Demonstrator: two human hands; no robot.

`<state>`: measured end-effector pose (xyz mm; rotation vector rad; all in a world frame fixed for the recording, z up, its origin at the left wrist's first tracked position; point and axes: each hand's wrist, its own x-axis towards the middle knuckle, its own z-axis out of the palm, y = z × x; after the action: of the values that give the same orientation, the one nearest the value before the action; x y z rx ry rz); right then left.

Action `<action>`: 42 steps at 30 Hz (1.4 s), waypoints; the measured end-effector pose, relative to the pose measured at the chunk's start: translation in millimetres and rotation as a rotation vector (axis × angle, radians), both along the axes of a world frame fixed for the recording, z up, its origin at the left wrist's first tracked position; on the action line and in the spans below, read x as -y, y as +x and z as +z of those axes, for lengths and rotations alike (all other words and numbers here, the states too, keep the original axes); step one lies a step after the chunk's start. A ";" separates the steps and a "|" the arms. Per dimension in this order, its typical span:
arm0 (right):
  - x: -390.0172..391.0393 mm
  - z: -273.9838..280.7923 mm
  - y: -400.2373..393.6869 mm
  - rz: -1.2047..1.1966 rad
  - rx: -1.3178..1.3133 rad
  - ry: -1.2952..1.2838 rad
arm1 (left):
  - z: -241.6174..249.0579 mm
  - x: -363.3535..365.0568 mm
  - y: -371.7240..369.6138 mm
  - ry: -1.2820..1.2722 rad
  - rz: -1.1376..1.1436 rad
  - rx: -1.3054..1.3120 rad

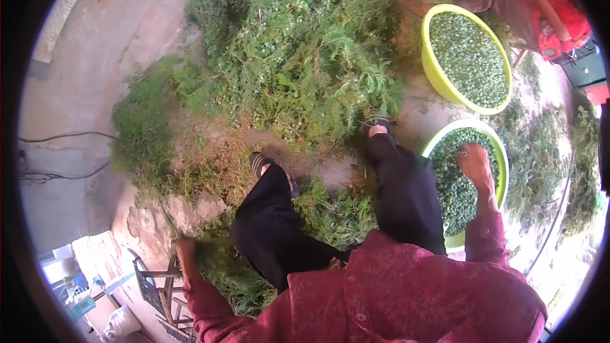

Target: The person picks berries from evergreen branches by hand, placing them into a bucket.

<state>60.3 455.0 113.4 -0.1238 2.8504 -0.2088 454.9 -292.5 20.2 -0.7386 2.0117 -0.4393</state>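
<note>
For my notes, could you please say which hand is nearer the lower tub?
Right: the right hand is at the green contents inside the tub; the left hand is away, past the left leg.

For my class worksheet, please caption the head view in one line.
Right hand at a basin of small green pieces, with another filled basin and a heap of green sprigs ahead.

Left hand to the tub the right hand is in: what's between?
Head view: the wearer's two legs in black trousers lie between left hand and tub, with green sprigs on the ground between the legs.
</note>
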 end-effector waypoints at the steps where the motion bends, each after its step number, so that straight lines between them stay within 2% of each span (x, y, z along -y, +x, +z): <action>1: 21.1 -6.0 -16.5 0.060 -0.032 -0.086 | 12.7 -19.2 27.7 0.098 0.347 -0.375; 2: 42.3 -12.6 -31.8 0.121 -0.060 -0.174 | -22.7 -5.1 104.4 -0.021 0.221 -0.435; 3: 59.6 -28.2 -47.1 0.174 -0.116 -0.184 | 31.9 -71.2 71.2 -0.157 0.431 -0.486; 4: 81.2 -33.6 -62.1 0.269 -0.095 -0.201 | 69.9 -102.5 60.4 -0.077 0.631 -0.376; 5: 106.3 -38.6 -71.6 0.313 -0.144 -0.237 | 86.9 -114.8 51.6 0.006 0.826 -0.273; 6: 127.0 -46.8 -81.6 0.351 -0.115 -0.270 | 80.3 -102.2 66.3 -0.006 0.832 -0.278; 8: 164.2 -64.2 -100.3 0.427 -0.085 -0.358 | 62.2 -66.4 106.1 0.124 0.419 -0.147; 9: 181.1 -72.9 -104.0 0.466 -0.073 -0.415 | 61.6 -61.5 83.5 0.112 0.419 -0.147; 11: 215.3 -88.0 -105.0 0.524 0.049 -0.455 | 67.3 -59.3 -17.1 0.124 0.038 -0.237; 12: 227.9 -107.4 -100.1 0.581 0.053 -0.494 | 67.8 -67.8 -77.8 0.167 0.291 -0.459; 13: 237.8 -126.3 -96.4 0.636 0.051 -0.534 | 49.2 -57.9 -117.0 0.148 0.034 -0.529; 14: 242.8 -131.6 -97.4 0.626 0.047 -0.550 | 13.0 -39.9 -154.3 0.236 -0.130 -0.678; 16: 246.3 -138.4 -98.2 0.706 0.553 -0.709 | 14.8 -95.1 -305.5 0.299 -0.019 -0.551; 17: 247.6 -146.8 -96.8 0.689 0.557 -0.728 | 6.1 -120.3 -360.3 0.445 -0.001 -0.710; 18: 248.8 -155.3 -95.7 0.727 0.622 -0.732 | 9.8 -158.6 -420.0 0.506 -0.024 -0.737; 20: 251.7 -170.9 -95.9 0.775 0.724 -0.790 | -1.2 -212.8 -508.0 0.737 0.151 -0.702; 21: 253.3 -171.7 -99.0 0.759 0.727 -0.804 | 3.5 -251.2 -542.6 0.723 0.239 -0.673; 23: 252.9 -161.9 -107.2 0.719 0.823 -0.836 | -23.4 -287.3 -584.7 0.786 0.311 -0.670; 26: 246.1 -156.7 -115.7 0.702 0.735 -0.917 | -72.1 -310.2 -608.1 0.552 0.039 -0.793; 29: 238.4 -154.2 -119.1 0.654 0.732 -0.985 | -102.5 -300.2 -613.3 0.538 0.051 -0.786; 30: 236.1 -155.5 -118.0 0.653 0.730 -0.991 | -100.9 -303.2 -610.8 0.540 0.008 -0.905; 31: 234.1 -157.2 -116.7 0.683 0.724 -0.975 | -97.8 -302.9 -608.2 0.536 0.005 -0.902; 33: 230.3 -157.5 -116.0 0.717 0.707 -0.971 | -78.2 -297.7 -602.3 0.739 0.558 -0.909; 35: 227.8 -156.4 -113.8 0.652 0.745 -1.010 | -69.3 -276.6 -592.8 0.745 0.559 -0.922; 38: 224.9 -154.5 -116.7 0.634 0.742 -1.047 | -61.3 -260.4 -581.5 0.884 0.755 -0.968; 39: 223.7 -153.6 -118.4 0.642 0.742 -1.051 | -58.3 -255.7 -577.3 0.876 0.755 -0.974; 41: 220.8 -151.2 -121.2 0.598 0.738 -1.080 | -49.3 -244.2 -564.6 1.083 0.810 -1.069; 42: 219.4 -150.7 -122.2 0.605 0.734 -1.088 | -44.5 -239.8 -556.0 1.076 0.803 -1.075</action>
<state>-61.9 235.7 -37.3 -0.8725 1.6064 -1.2969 -101.1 -52.7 -24.3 -1.0289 2.1332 1.6834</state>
